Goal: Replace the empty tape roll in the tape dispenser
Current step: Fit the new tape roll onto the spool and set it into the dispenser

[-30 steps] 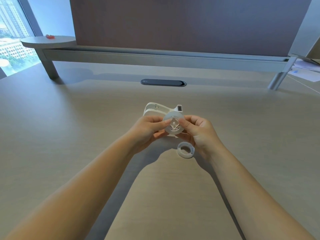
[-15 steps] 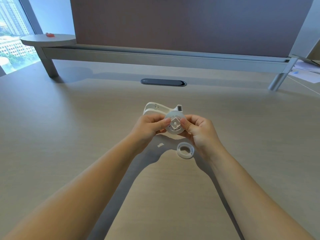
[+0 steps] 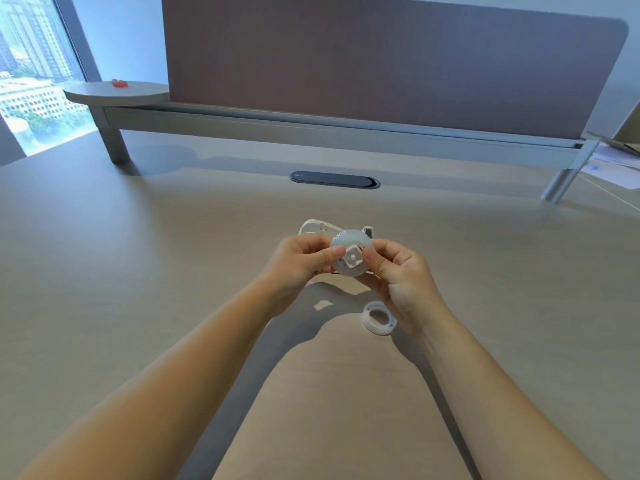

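Wide pale wood-grain counter fills the view, w/ a tall brown fabric divider panel standing along its far edge on a grey metal rail. Dark oval cable slot sits in the counter just in front of the rail. At far left, a round grey side shelf carries a small red object, too small to identify.

Both bare forearms reach in from the bottom. Left hand and right hand meet mid-counter, raised above the surface, pinching a translucent whitish tape roll between them: left fingers closed on its left edge, right thumb pressed on its right side. A white square hub sits in the roll's centre, facing the camera.

Just behind the hands, the white plastic tape dispenser rests on the counter, partly hidden by them. Near the right wrist lies the empty white tape core ring, flat on the counter, apart from the dispenser.
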### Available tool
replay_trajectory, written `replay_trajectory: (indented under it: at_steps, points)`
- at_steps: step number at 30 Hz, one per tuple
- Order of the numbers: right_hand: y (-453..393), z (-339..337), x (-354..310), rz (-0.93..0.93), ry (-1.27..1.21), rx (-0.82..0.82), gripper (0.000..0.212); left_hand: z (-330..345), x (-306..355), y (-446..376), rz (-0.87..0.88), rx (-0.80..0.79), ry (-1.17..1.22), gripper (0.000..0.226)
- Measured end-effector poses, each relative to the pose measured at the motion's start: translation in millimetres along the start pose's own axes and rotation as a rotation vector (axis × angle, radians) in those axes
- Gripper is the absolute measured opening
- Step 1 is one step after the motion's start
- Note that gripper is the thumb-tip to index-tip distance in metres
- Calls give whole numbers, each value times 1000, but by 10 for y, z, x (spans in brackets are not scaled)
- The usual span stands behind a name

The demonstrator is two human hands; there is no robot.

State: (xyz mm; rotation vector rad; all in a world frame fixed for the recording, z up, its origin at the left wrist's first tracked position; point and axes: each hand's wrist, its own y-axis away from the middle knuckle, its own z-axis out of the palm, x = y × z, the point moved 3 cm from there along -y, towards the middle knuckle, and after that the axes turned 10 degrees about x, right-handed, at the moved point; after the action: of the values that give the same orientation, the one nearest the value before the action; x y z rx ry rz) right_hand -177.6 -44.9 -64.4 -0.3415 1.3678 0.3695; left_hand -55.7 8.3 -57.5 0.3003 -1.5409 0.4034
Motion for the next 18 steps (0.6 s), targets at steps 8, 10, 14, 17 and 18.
replay_trajectory:
  at_steps: [8, 10, 14, 17, 18]
  points:
    - [-206, 166, -292, -389, 494, 101, 22, -169, 319, -207, 241, 98, -439, 34]
    - [-282, 185, -304, -397, 538, 104, 20, -228, 340, -287, 228, 140, -458, 47]
    - [-427, 129, -200, -349, 525, 171, 10, -366, 257, -395, 191, 187, -449, 40]
    - [-492, 130, -146, -332, 521, 184, 9, -436, 143, -451, 150, 204, -451, 34]
    - [-506, 146, -139, -329, 524, 178, 10, -445, 108, -471, 136, 201, -446, 33]
